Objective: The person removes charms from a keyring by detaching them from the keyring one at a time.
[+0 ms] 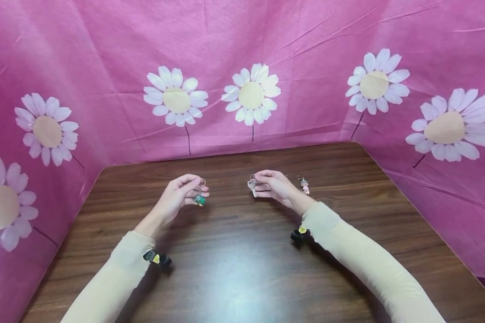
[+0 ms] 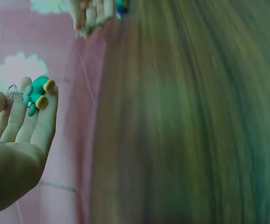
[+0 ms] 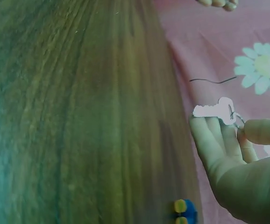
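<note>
In the head view my left hand (image 1: 175, 197) pinches the metal ring of a keychain (image 1: 200, 200) between thumb and forefinger. A small green figure with orange-yellow feet hangs from it; in the left wrist view this green figure (image 2: 38, 93) lies against the other, extended fingers. My right hand (image 1: 278, 190) pinches a thin ring that carries a silver key (image 1: 252, 185). Seen from the right wrist, the key (image 3: 212, 110) points away from the thumb, over the fingertips. The two hands are apart, both above the far half of the table.
Another figure keychain (image 1: 305, 185) lies on the wooden table (image 1: 234, 242), just right of my right hand. Its blue and yellow figure (image 3: 185, 212) shows at the bottom of the right wrist view. A pink cloth (image 1: 242, 36) with white daisies encloses the table's back and sides.
</note>
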A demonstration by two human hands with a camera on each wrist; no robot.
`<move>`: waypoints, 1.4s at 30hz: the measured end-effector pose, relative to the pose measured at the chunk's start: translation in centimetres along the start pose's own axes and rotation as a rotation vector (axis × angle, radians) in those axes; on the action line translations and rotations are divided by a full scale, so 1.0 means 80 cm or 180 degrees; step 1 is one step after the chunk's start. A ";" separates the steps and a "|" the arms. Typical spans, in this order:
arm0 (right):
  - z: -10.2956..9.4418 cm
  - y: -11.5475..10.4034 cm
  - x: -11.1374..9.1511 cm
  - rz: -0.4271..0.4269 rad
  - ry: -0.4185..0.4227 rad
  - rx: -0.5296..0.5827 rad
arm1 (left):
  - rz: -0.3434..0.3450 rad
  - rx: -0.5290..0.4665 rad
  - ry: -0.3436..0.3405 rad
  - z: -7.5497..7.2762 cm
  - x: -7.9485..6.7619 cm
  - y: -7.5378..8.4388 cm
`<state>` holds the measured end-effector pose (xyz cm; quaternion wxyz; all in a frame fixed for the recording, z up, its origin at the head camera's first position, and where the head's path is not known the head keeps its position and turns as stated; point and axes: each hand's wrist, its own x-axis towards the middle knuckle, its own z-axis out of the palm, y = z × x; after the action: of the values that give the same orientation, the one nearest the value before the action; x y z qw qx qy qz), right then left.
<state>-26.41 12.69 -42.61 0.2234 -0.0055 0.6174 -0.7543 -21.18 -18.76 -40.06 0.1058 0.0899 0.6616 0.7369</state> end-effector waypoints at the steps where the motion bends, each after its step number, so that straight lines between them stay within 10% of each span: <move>1: 0.001 0.002 0.003 0.0014 0.0033 -0.0033 | -0.0052 -0.0010 0.0048 -0.006 0.003 -0.004; 14: 0.005 0.015 0.025 -0.0037 0.0109 -0.0898 | -0.0667 0.0462 0.0198 -0.056 0.024 -0.035; 25: 0.016 0.012 0.043 -0.0172 -0.0052 -0.2422 | -0.0294 0.1764 0.0275 -0.075 0.034 -0.039; 42: 0.025 0.012 0.043 -0.0156 0.0066 -0.2784 | -0.0685 0.1286 0.0242 -0.095 0.042 -0.045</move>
<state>-28.61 9.51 -43.95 0.1758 -0.1066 0.8806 -0.4270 -26.33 -24.77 -44.47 0.1386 0.0104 0.8050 0.5768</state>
